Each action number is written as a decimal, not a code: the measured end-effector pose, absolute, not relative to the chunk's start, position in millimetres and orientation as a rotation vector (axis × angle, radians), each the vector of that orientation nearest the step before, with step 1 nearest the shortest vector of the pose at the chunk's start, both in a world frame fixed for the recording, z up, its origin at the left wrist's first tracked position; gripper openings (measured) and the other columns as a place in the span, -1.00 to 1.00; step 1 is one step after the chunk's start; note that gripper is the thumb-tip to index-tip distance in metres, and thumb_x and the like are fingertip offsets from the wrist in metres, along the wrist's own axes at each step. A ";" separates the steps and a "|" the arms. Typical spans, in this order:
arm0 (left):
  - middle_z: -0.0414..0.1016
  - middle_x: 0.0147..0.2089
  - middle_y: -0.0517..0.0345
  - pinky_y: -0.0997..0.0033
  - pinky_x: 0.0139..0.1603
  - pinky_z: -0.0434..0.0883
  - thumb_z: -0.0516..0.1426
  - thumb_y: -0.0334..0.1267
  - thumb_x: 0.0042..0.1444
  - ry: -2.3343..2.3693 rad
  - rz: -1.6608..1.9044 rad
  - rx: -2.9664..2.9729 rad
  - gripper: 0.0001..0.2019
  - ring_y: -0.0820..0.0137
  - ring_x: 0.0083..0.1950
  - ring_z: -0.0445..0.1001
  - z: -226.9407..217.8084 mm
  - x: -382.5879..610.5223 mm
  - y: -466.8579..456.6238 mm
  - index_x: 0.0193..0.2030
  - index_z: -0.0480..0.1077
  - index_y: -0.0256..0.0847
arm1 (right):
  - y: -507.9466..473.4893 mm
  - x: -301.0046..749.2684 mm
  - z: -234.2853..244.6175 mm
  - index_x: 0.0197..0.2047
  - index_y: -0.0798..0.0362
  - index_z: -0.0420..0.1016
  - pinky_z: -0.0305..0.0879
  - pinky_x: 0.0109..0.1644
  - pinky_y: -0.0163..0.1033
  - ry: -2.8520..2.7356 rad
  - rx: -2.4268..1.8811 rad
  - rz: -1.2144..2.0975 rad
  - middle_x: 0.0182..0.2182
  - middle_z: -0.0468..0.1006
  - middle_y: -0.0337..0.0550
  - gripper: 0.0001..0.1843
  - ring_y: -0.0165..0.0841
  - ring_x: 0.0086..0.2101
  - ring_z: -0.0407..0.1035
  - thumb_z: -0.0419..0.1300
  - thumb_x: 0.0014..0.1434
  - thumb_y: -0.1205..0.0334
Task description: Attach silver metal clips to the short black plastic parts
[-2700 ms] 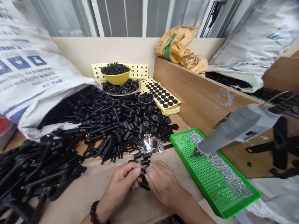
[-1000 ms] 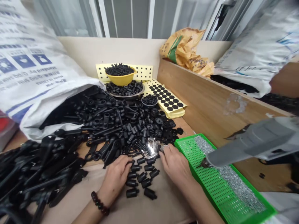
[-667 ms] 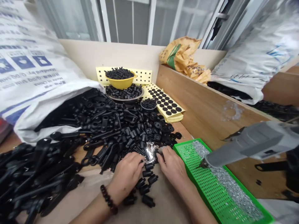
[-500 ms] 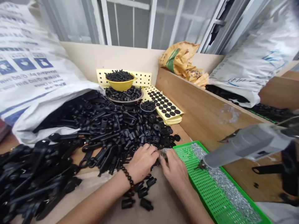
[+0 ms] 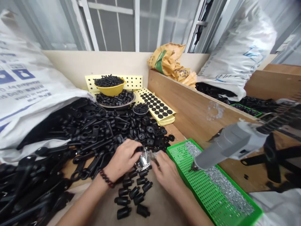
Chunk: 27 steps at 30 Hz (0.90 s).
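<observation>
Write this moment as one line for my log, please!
left hand: at a black part; right hand: beside shiny metal strips; black cylinders: loose between forearms; green tray: right, holding small silver pieces

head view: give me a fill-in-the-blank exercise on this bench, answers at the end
1. The small loose cylinders lying in front of the person are coloured ____.
2. The beaded bracelet is on the person's ____ wrist.
3. The hand nearer the tray is the person's ____ one.
4. The topmost bowl, heaped with dark pieces, is coloured ____.

Missing words: black; left; right; yellow.
</observation>
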<state>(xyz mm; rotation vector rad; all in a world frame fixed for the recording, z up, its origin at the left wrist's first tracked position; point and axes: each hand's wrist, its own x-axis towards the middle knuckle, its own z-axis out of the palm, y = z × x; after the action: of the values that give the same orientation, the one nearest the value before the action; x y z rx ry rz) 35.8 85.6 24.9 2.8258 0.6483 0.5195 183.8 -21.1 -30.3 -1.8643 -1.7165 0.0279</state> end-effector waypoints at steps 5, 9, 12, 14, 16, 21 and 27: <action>0.45 -0.38 0.21 0.43 -0.33 0.34 0.07 -0.20 0.09 1.080 0.592 2.370 -0.82 0.38 -0.38 0.40 23.4 -16.0 59.6 -0.21 0.41 -0.16 | -4.3 168.8 -21.0 -0.41 0.07 0.34 0.20 -0.20 -0.18 -2.000 -1.922 0.044 -0.32 0.39 -0.10 -0.89 -0.25 -0.26 0.23 0.06 0.15 0.35; 0.46 -0.45 0.21 0.46 -0.41 0.32 0.08 -0.23 0.04 1.112 0.568 2.200 -0.84 0.39 -0.44 0.38 12.5 -31.1 40.3 -0.29 0.44 -0.17 | 6.7 159.3 -21.3 -0.36 0.07 0.37 0.20 -0.23 -0.14 -2.051 -1.996 -0.051 -0.30 0.42 -0.06 -0.95 -0.19 -0.23 0.24 0.10 0.12 0.30; 0.45 -0.45 0.21 0.48 -0.42 0.31 0.07 -0.23 0.05 1.096 0.561 2.137 -0.84 0.40 -0.44 0.35 7.4 -30.7 35.0 -0.28 0.44 -0.17 | 12.3 155.0 -22.4 -0.35 0.11 0.37 0.19 -0.24 -0.08 -2.012 -2.060 -0.092 -0.31 0.43 0.03 -0.93 -0.13 -0.24 0.26 0.08 0.11 0.33; 0.43 -0.47 0.23 0.48 -0.42 0.30 0.07 -0.25 0.04 1.096 0.565 2.111 -0.84 0.41 -0.45 0.34 5.0 -28.6 34.1 -0.28 0.45 -0.17 | 15.7 153.2 -23.6 -0.36 0.12 0.37 0.19 -0.23 -0.06 -2.006 -2.070 -0.110 -0.33 0.44 0.06 -0.93 -0.11 -0.25 0.27 0.07 0.10 0.34; 0.41 -0.49 0.23 0.48 -0.43 0.28 0.09 -0.27 0.01 1.101 0.578 2.078 -0.85 0.41 -0.46 0.32 3.2 -26.0 33.8 -0.30 0.46 -0.17 | 18.6 152.3 -25.0 -0.37 0.11 0.37 0.18 -0.23 -0.07 -1.999 -2.067 -0.124 -0.34 0.45 0.07 -0.93 -0.12 -0.25 0.28 0.06 0.09 0.36; 0.45 -0.43 0.19 0.47 -0.38 0.30 0.08 -0.30 -0.01 1.090 0.590 1.948 -0.82 0.39 -0.41 0.35 2.1 -18.7 32.7 -0.28 0.46 -0.21 | 12.9 154.9 -18.5 -0.46 0.08 0.30 0.16 -0.28 -0.17 -1.928 -2.075 -0.109 -0.39 0.47 0.00 -0.91 -0.20 -0.31 0.33 0.04 0.06 0.38; 0.44 -0.38 0.20 0.45 -0.35 0.30 0.06 -0.31 0.05 1.021 0.624 2.052 -0.83 0.40 -0.41 0.34 10.1 -11.1 28.5 -0.23 0.44 -0.16 | -19.9 159.7 5.5 -0.46 0.02 0.17 0.08 -0.44 -0.33 -1.957 -1.747 0.111 -0.53 0.39 -0.27 -0.88 -0.40 -0.51 0.28 0.02 0.05 0.41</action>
<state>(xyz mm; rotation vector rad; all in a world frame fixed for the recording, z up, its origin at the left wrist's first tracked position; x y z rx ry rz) -11.1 28.5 10.1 2.0523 1.0211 0.6237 159.7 -19.9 5.5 -1.7473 -1.9567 0.1112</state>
